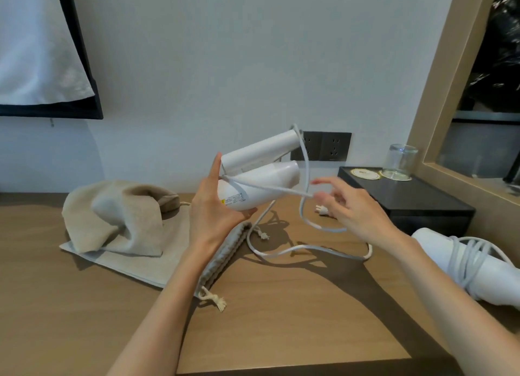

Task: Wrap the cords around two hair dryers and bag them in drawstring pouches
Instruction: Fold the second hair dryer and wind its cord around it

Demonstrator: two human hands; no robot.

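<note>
My left hand (209,209) grips a folded white hair dryer (259,175) above the wooden table, thumb up along its hinge end. One turn of its white cord (305,161) crosses the body. My right hand (349,209) pinches that cord just right of the dryer, and the slack loops down onto the table toward the plug (322,210). A second white hair dryer (478,268) lies at the right edge with its cord wound around it. Two beige drawstring pouches sit at left: one crumpled (118,215), one flat (157,260) beneath it.
A black tray (408,204) with an upturned glass (399,161) and round coasters stands at the back right. A dark wall socket panel (329,146) is behind the dryer. A wood-framed mirror (439,116) rises on the right. The table's front edge (295,367) is near.
</note>
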